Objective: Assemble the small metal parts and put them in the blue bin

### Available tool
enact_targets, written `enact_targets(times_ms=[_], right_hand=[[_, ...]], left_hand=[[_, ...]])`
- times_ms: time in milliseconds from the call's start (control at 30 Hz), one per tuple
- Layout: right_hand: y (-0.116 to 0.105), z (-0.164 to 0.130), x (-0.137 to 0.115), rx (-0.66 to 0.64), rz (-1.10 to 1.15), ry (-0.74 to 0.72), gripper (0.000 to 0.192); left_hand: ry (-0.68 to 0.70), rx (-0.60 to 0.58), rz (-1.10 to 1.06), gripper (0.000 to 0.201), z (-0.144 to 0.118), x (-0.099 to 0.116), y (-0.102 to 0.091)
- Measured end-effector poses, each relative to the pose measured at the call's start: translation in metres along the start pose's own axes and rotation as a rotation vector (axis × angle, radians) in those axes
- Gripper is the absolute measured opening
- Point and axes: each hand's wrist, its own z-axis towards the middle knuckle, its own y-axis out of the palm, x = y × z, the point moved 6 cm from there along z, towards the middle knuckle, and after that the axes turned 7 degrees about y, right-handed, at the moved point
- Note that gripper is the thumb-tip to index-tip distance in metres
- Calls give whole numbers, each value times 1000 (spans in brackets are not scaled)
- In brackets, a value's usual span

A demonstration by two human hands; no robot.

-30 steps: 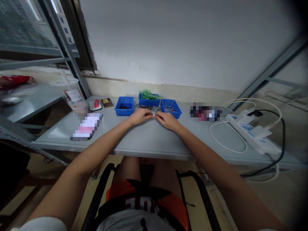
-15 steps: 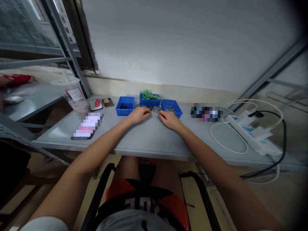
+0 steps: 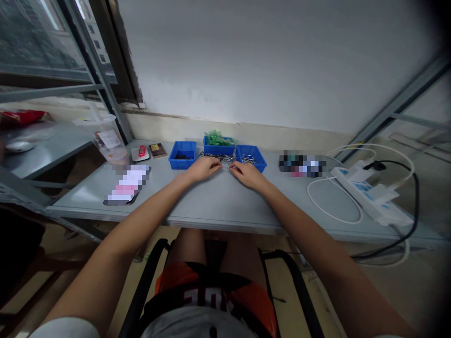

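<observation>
My left hand [image 3: 205, 168] and my right hand [image 3: 247, 174] rest on the grey table [image 3: 218, 202], fingertips close together at a small pile of metal parts [image 3: 224, 159]. Whether either hand pinches a part is too small to tell. Three blue bins stand just beyond: the left bin [image 3: 182, 155] holds dark pieces, the middle bin [image 3: 218, 146] holds green pieces, the right bin [image 3: 251, 157] holds metal pieces.
A plastic cup [image 3: 108, 140], a small dish with a red item [image 3: 140, 152] and a phone [image 3: 127, 185] sit at the left. A white power strip [image 3: 369, 194] with white and black cables lies at the right. A metal shelf frame [image 3: 91, 61] rises at the left.
Both hands drew apart a little and shifted forward toward the metal pile between the bins.
</observation>
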Motion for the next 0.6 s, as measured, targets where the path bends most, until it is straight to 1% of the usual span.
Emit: enact_targets(times_ms=[133,333,500,600], right_hand=[[1,0,-2,-2,12,-36,23],[1,0,-2,1,-6,-34,24],[-3,0,-3,64,2,-44,26],[-7,-2,-5,117,28,-75,26]], left_hand=[[4,6,18,23,0,0,0],[-3,-1,96,23,-1,-1,0],[-3,-26,137,23,-1,1,0],[9,-64,150,23,-1,2,2]])
